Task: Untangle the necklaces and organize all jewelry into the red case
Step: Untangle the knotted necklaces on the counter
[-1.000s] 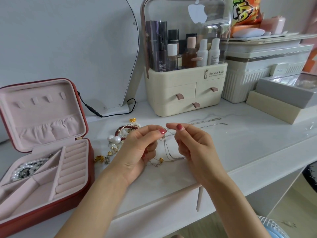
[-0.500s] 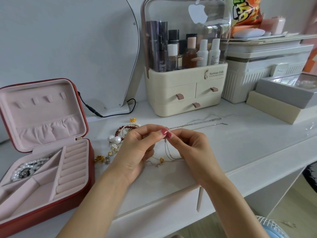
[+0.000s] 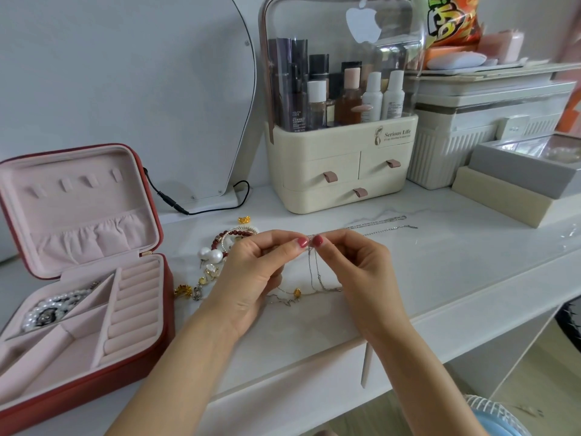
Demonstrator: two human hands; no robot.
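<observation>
My left hand [image 3: 254, 272] and my right hand [image 3: 355, 265] meet above the white desk, fingertips almost touching, both pinching the tangled thin silver necklaces [image 3: 317, 275]. Chain loops hang down between my hands, and two strands [image 3: 386, 225] trail right along the desk. A small gold pendant [image 3: 296, 291] lies below the loops. The red case [image 3: 151, 325] stands open at the left, with pink lining and a pearl piece [image 3: 50, 309] in its back-left compartment. Loose jewelry lies left of my hands: a red bead bracelet [image 3: 234, 233], pearl earrings [image 3: 210, 255] and gold pieces [image 3: 183, 291].
A cream cosmetics organizer [image 3: 342, 174] with bottles stands behind my hands. A mirror [image 3: 125, 73] and its black cable [image 3: 195, 209] are at the back left. White ribbed boxes [image 3: 465, 152] and a grey and beige box stack [image 3: 515, 184] fill the right. The desk's front edge runs just below my wrists.
My hands have come together: the gap between the fingertips a second ago has closed, and the pinched chain section has shortened. The hanging loops have shifted slightly.
</observation>
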